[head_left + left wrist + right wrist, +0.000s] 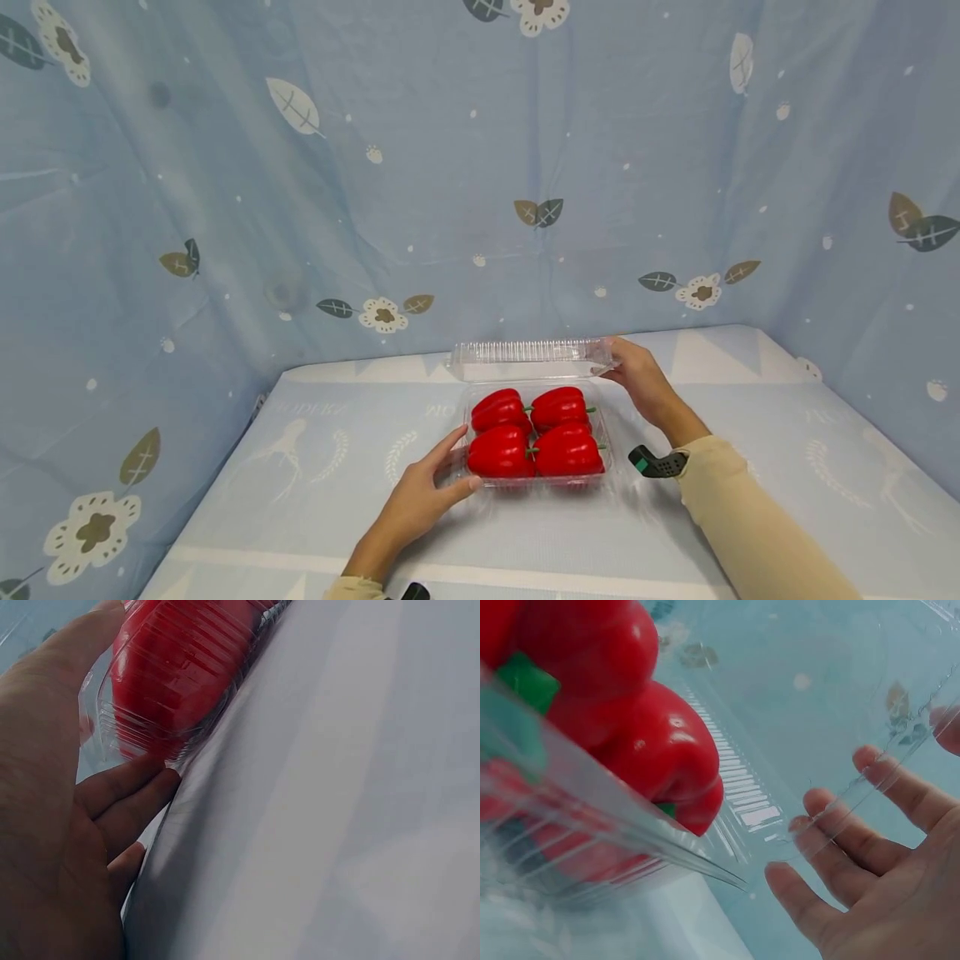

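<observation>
A clear plastic clamshell box (609, 467) stands on the table with its hinged lid (525, 352) raised at the back. Inside lie several red bell peppers (501, 451) with green stems, also close up in the right wrist view as a glossy pepper (667, 761). My left hand (420, 504) is at the box's front left corner, thumb by the front rim and index finger along the left side. In the left wrist view, its fingertips (169, 780) touch the ribbed wall low down. My right hand (637, 375) holds the lid by its right edge between thumb and fingers.
A pale blue patterned cloth covers the table (322, 500). Blue curtain (450, 208) with leaf and flower prints hangs behind and at both sides, close behind the raised lid.
</observation>
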`<action>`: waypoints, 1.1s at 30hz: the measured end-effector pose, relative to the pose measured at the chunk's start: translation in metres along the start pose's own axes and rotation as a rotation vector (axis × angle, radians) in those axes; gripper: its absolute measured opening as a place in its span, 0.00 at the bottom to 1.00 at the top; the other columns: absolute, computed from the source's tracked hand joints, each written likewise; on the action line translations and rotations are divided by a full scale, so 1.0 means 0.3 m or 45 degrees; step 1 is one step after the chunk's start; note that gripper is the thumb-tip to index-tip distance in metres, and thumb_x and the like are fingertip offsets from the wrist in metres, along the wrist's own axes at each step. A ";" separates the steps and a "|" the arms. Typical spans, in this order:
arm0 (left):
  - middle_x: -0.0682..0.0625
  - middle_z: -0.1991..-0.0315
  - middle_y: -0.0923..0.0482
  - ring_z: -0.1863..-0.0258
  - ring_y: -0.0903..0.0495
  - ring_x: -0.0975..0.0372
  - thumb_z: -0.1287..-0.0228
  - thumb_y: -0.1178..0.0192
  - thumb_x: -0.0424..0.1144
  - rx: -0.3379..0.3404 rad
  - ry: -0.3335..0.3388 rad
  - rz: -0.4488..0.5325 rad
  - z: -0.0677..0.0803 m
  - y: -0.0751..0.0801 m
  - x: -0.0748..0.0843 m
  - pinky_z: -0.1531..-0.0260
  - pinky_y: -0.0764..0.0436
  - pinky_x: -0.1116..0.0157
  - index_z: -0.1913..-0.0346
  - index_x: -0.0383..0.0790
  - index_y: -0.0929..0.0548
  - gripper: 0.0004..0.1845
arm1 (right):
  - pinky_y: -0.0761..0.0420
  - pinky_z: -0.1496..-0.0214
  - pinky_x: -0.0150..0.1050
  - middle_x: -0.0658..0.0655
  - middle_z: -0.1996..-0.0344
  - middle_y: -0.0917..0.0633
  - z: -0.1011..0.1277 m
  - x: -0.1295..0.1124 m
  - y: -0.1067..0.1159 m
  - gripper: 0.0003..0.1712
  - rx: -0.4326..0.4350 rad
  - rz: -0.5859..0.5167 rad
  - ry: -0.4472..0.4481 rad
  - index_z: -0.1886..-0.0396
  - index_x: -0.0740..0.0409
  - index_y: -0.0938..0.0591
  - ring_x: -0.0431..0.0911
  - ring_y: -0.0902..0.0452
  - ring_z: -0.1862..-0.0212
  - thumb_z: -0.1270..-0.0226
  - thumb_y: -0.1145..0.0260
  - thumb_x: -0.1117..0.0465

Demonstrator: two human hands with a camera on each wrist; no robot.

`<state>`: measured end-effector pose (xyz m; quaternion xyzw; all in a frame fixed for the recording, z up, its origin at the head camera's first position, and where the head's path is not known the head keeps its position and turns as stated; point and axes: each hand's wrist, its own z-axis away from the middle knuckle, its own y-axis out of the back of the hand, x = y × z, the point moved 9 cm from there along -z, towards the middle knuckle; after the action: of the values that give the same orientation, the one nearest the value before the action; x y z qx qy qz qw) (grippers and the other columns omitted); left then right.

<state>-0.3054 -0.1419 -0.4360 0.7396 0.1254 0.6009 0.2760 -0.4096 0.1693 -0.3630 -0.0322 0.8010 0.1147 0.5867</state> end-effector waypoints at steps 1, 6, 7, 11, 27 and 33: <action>0.52 0.40 0.25 0.40 0.27 0.60 0.47 0.35 0.62 -0.001 0.002 0.001 0.000 -0.001 0.000 0.41 0.33 0.42 0.29 0.65 0.39 0.42 | 0.28 0.39 0.48 0.61 0.46 0.23 0.006 -0.003 -0.003 0.34 -0.003 0.005 0.007 0.42 0.64 0.26 0.52 0.25 0.45 0.26 0.56 0.39; 0.50 0.40 0.25 0.40 0.27 0.58 0.45 0.35 0.61 -0.010 0.007 0.017 0.002 -0.006 0.001 0.42 0.31 0.44 0.29 0.65 0.40 0.41 | 0.37 0.36 0.61 0.64 0.42 0.26 0.036 -0.008 -0.018 0.36 -0.037 0.010 -0.004 0.41 0.64 0.25 0.60 0.31 0.40 0.26 0.57 0.38; 0.50 0.40 0.25 0.40 0.27 0.58 0.45 0.35 0.61 -0.011 0.009 0.022 0.003 -0.007 0.001 0.42 0.31 0.45 0.29 0.65 0.40 0.41 | 0.38 0.36 0.63 0.63 0.41 0.26 0.042 -0.010 -0.020 0.36 -0.041 0.029 -0.005 0.40 0.63 0.25 0.60 0.32 0.39 0.27 0.57 0.38; 0.49 0.40 0.25 0.39 0.27 0.57 0.46 0.35 0.61 -0.004 0.009 0.013 0.002 -0.005 0.001 0.42 0.31 0.45 0.29 0.64 0.39 0.41 | 0.41 0.37 0.67 0.57 0.39 0.26 0.061 -0.025 -0.025 0.34 -0.056 0.128 0.014 0.40 0.57 0.24 0.57 0.35 0.36 0.27 0.56 0.37; 0.53 0.42 0.24 0.40 0.28 0.57 0.47 0.35 0.63 0.044 0.006 -0.047 0.008 0.004 -0.009 0.42 0.33 0.41 0.29 0.64 0.39 0.42 | 0.42 0.36 0.66 0.53 0.32 0.33 0.151 -0.041 -0.061 0.29 -0.065 0.209 -0.059 0.43 0.56 0.23 0.55 0.45 0.29 0.27 0.52 0.40; 0.56 0.45 0.22 0.44 0.24 0.61 0.47 0.33 0.59 0.049 -0.036 0.023 0.005 0.004 -0.004 0.41 0.33 0.44 0.29 0.60 0.37 0.42 | 0.39 0.37 0.64 0.55 0.30 0.36 0.181 -0.049 -0.067 0.23 -0.059 0.272 -0.021 0.42 0.55 0.24 0.57 0.47 0.28 0.27 0.47 0.47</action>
<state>-0.3044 -0.1439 -0.4365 0.7543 0.1265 0.5904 0.2579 -0.3507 0.1605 -0.3676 0.0408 0.7921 0.1953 0.5768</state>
